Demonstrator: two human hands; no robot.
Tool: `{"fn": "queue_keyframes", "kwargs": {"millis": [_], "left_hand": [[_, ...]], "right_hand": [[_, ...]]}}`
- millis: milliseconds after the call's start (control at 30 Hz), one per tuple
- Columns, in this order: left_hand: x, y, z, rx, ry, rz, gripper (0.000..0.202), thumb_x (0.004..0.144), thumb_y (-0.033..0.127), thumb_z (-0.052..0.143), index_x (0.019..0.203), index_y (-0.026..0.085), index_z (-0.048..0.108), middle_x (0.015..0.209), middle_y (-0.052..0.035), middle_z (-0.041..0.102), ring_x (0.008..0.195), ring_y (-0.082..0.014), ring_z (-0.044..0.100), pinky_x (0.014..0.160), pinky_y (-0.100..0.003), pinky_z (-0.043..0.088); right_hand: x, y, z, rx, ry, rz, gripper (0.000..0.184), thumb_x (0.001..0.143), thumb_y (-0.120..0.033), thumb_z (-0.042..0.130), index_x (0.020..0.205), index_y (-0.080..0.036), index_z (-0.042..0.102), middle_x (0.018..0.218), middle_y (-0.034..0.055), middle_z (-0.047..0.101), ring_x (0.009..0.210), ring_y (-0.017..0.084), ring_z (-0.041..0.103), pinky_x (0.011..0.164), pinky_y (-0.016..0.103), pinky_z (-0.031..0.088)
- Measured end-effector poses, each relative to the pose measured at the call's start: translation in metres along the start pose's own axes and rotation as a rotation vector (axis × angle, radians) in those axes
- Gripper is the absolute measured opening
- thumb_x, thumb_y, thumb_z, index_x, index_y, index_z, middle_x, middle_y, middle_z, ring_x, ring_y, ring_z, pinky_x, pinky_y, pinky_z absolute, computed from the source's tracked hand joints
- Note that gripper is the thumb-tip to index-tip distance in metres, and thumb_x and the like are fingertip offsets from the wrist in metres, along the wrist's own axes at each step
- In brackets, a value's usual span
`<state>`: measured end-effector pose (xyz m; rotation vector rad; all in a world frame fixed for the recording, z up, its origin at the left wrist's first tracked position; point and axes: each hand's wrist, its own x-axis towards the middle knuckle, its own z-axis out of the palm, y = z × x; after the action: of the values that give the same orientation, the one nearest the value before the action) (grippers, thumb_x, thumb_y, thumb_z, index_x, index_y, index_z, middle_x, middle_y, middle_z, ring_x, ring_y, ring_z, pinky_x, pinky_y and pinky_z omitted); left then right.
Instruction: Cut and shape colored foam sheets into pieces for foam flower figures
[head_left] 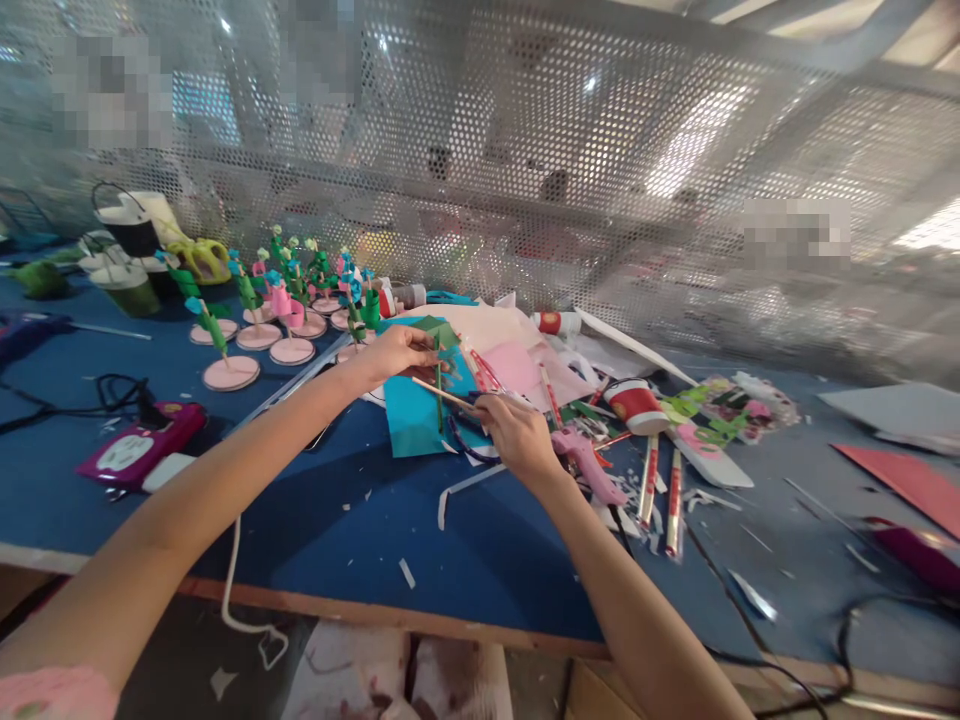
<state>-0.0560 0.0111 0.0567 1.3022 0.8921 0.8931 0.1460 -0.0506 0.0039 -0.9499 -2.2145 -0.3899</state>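
Observation:
My left hand point(405, 355) is closed, its fingertips at a piece of green paper point(442, 330) that shows just beyond them. A narrow green strip point(439, 412) hangs below those fingers. In my right hand point(516, 428), the fingers are closed around a thin wooden stick point(444, 394) whose tip points left, under my left hand. A sheet of blue paper point(411, 425) lies beneath both hands. Beside my right hand is a dark blue curved handle point(454, 435), partly hidden, perhaps of scissors. Right of that hand rests a pink glue gun point(589, 462).
Several paper flowers on pink round bases point(231, 373) stand at left, near a magenta power socket box point(142, 445). A red-and-white ribbon roll point(636, 406), wrapped sticks point(673, 505) and paper scraps crowd the right. A perforated metal screen point(525, 180) rises behind the blue table point(480, 570).

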Motion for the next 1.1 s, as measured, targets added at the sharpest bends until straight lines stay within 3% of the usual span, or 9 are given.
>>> {"fn": "queue_keyframes", "kwargs": {"millis": [133,433,633,767,967,1100], "left_hand": [[-0.002,0.0,0.006,-0.009,-0.04,-0.011,0.01,0.066,0.002,0.068,0.063,0.01,0.063,0.06,-0.0009,0.065,0.061,-0.0118,0.063,0.067,-0.028,0.053],[-0.003,0.003,0.001,-0.059,0.02,0.004,0.007,0.071,0.004,0.065,0.069,0.01,0.061,0.062,-0.0023,0.066,0.059,-0.013,0.063,0.069,-0.035,0.054],[0.002,0.001,-0.008,0.012,0.105,0.073,0.006,0.072,0.01,0.067,0.07,0.009,0.061,0.064,-0.0022,0.066,0.054,-0.0097,0.061,0.061,-0.026,0.053],[0.005,-0.001,-0.012,0.057,0.161,0.084,0.013,0.068,0.014,0.071,0.072,0.01,0.059,0.061,-0.0006,0.065,0.055,-0.0108,0.062,0.054,-0.024,0.052],[0.005,-0.005,-0.008,-0.015,0.048,0.095,0.028,0.058,0.018,0.079,0.073,0.011,0.056,0.061,0.0016,0.063,0.053,-0.012,0.062,0.061,-0.03,0.055],[0.004,-0.006,-0.005,-0.047,0.028,0.109,0.025,0.06,0.014,0.077,0.075,0.011,0.057,0.067,-0.0002,0.065,0.055,-0.0123,0.063,0.065,-0.033,0.055]], "right_hand": [[0.001,0.0,0.001,-0.073,-0.018,0.034,0.033,0.094,-0.029,0.033,0.078,-0.017,0.059,0.061,0.0033,0.061,0.058,0.013,0.054,0.054,0.022,0.033],[0.005,-0.005,-0.001,-0.15,-0.051,-0.204,0.033,0.092,-0.026,0.039,0.068,-0.017,0.059,0.053,0.0007,0.055,0.056,0.012,0.048,0.055,0.022,0.031],[0.004,0.0,0.0,0.025,-0.094,-0.196,0.035,0.094,-0.03,0.035,0.073,-0.017,0.06,0.059,0.0028,0.058,0.057,0.012,0.052,0.054,0.021,0.034],[0.0,0.002,0.002,0.216,-0.053,0.039,0.029,0.093,-0.03,0.034,0.08,-0.017,0.056,0.061,0.0025,0.06,0.053,0.011,0.054,0.054,0.021,0.039],[-0.004,-0.001,0.01,0.469,0.08,0.558,0.019,0.091,-0.032,0.035,0.082,-0.02,0.046,0.049,-0.0052,0.056,0.033,0.009,0.047,0.043,0.021,0.039],[-0.002,-0.003,0.015,0.582,0.097,0.757,0.024,0.088,-0.04,0.037,0.076,-0.02,0.045,0.044,-0.0063,0.053,0.027,0.008,0.042,0.034,0.02,0.035]]}}
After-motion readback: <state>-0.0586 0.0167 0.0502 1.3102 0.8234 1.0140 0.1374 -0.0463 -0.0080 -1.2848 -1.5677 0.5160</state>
